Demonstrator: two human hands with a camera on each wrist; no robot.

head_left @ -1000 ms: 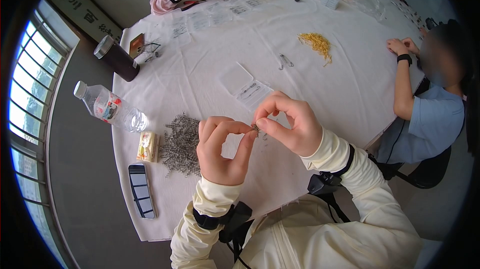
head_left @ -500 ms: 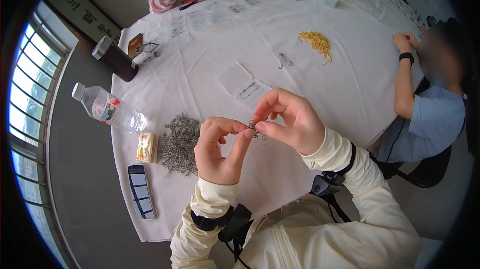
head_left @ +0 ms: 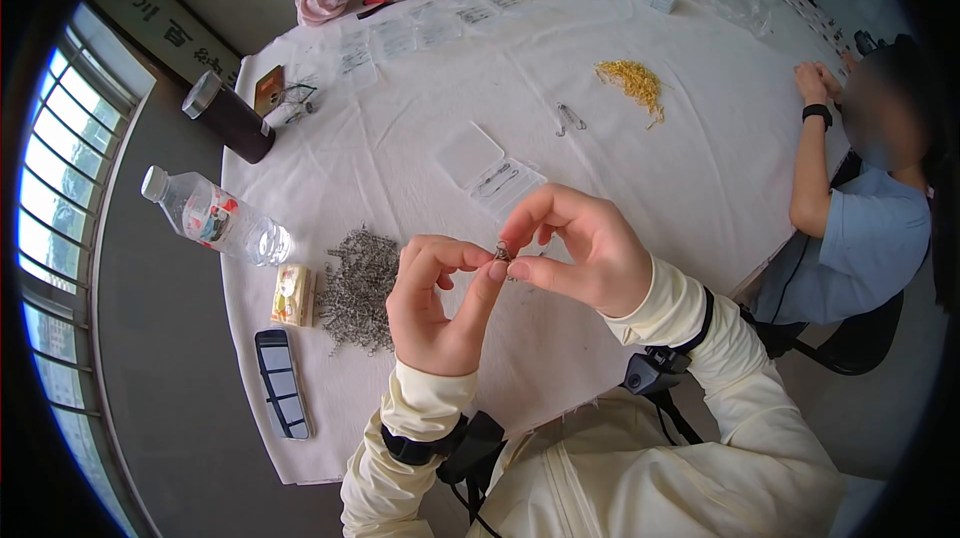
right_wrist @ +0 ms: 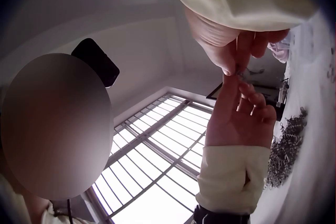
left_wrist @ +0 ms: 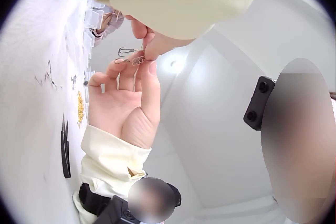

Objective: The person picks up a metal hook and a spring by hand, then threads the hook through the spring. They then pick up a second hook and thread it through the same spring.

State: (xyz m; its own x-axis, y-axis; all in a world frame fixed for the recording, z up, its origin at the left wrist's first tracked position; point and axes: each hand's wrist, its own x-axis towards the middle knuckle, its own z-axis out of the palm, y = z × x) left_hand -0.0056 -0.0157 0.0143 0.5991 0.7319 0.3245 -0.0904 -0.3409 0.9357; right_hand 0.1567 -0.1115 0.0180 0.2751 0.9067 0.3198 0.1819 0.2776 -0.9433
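Observation:
My left hand (head_left: pixel 435 308) and right hand (head_left: pixel 590 253) meet over the table. Between their fingertips is a small metal fish hook (left_wrist: pixel 126 51) with a wire coil (left_wrist: pixel 138 60). The left thumb and index finger pinch it from one side, the right thumb and index finger from the other, partly covering it. Left of my left hand lies a tangled heap of grey wire coils (head_left: pixel 358 288). Just beyond the hands, a clear plastic box (head_left: pixel 495 183) lies with its lid raised and hooks inside.
Along the left edge are a phone (head_left: pixel 283 383), a tissue pack (head_left: pixel 292 295), a water bottle (head_left: pixel 215 218) and a dark flask (head_left: pixel 230 118). Farther off lie two loose hooks (head_left: pixel 570 119) and a yellow pile (head_left: pixel 632 88). Other people sit across and at right.
My hands have shifted slightly left, and the fingers have adjusted their grip on the hook and coil. Across the table, the person's hands have moved up.

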